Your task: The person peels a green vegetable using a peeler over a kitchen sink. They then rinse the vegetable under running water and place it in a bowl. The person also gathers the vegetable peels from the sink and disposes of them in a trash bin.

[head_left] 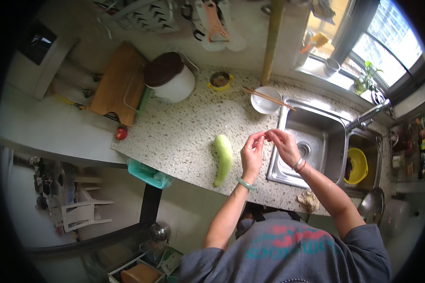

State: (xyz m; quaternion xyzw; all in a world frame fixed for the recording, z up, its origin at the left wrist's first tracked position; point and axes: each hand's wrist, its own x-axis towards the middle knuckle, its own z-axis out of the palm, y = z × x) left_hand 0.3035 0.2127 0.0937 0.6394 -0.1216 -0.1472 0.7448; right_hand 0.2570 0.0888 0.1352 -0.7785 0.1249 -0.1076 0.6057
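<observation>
Hands met above the counter edge beside the sink: the left hand (252, 153) and the right hand (283, 144) were raised with fingertips together, pinching a small reddish item (266, 136) between them; the item was too small to identify. Both hands had fingers curled inward rather than spread. The left wrist carried a pale green bangle (246, 184), and the right wrist carried a thin bracelet (299, 164). A light green gourd (223, 158) lay flat on the speckled stone counter (184, 132), just to the left of the left hand and not touching it, with its long axis running roughly from the far side toward the near counter edge. The right hand hovered over the left rim of the steel double sink (311, 127); the right basin held a yellow bowl (358, 165). Behind the hands, a white bowl (264, 101) stood on the counter with a pair of chopsticks (268, 98) laid across its rim. Farther left stood a white pot with a dark lid (170, 78), next to a wooden cutting board (115, 85) leaning near the wall. A small red tomato (121, 133) rested at the left counter edge, well apart from the gourd. A teal basket (148, 173) hung at the near edge of the counter below the gourd. A crumpled pale scrap (308, 200) lay on the counter near the right forearm.
</observation>
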